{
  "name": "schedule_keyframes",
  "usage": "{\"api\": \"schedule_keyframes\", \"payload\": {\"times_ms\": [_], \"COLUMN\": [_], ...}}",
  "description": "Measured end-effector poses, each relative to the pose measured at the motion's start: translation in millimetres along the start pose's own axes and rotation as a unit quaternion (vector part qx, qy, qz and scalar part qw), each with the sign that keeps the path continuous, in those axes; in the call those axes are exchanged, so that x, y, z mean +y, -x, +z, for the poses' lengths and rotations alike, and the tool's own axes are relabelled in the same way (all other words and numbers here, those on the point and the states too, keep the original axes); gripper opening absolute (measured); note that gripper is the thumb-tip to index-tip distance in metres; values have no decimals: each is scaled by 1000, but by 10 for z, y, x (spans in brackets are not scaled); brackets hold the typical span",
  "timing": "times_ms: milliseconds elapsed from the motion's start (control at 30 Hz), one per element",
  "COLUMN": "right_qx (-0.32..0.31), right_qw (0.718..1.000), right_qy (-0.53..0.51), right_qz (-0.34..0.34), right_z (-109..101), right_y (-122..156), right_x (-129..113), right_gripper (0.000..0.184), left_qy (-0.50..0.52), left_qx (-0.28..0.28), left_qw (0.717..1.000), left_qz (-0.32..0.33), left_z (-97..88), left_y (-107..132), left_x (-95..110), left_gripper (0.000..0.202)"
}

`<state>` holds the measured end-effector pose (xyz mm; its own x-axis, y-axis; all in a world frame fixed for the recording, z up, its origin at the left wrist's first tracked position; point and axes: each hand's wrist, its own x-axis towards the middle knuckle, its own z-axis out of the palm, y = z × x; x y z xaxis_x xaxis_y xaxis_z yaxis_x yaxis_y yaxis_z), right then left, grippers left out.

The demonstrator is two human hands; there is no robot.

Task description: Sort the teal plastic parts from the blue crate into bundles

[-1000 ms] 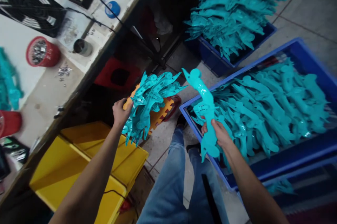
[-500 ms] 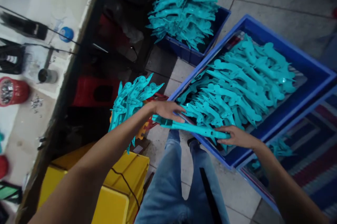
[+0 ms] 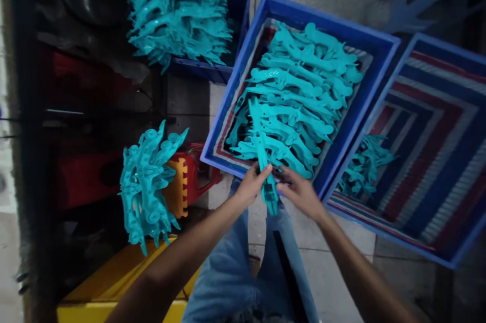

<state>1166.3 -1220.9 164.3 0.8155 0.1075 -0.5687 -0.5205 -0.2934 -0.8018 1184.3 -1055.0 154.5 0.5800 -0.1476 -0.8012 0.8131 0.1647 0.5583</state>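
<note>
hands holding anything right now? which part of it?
One teal plastic part, gripped near its lower end by the left hand and the right hand, at the near edge of the blue crate.

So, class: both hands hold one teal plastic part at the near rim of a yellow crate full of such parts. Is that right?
No: the head view shows that the crate is blue, not yellow. The rest stands: the left hand and the right hand both hold one teal part at its near rim, and it is full of such parts.
</note>
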Motion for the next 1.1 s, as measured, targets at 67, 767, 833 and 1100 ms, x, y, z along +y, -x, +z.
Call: {"api": "schedule_keyframes", "payload": {"times_ms": [67,767,833,1100], "right_qx": [9,364,359,298], "right_qw": [999,843,835,811], "right_qy": [-53,-362,-388,-475], "right_qz": [-7,161,156,166], "right_z": [189,-655,-778,-717], "right_y": [74,569,635,666], "right_x": [10,757,775,730], "right_gripper": [67,48,46,41], "left_qy": [37,90,78,49], "left_qx": [-15,-91,-85,-104], "left_qw": [999,987,989,988], "left_qz": [21,-95,-93,-105], "left_z": [139,-237,-263,-314], "left_y": [-106,-105,-121,-167], "left_x": [35,285,290,289], "left_gripper": [42,41,43,48]}}
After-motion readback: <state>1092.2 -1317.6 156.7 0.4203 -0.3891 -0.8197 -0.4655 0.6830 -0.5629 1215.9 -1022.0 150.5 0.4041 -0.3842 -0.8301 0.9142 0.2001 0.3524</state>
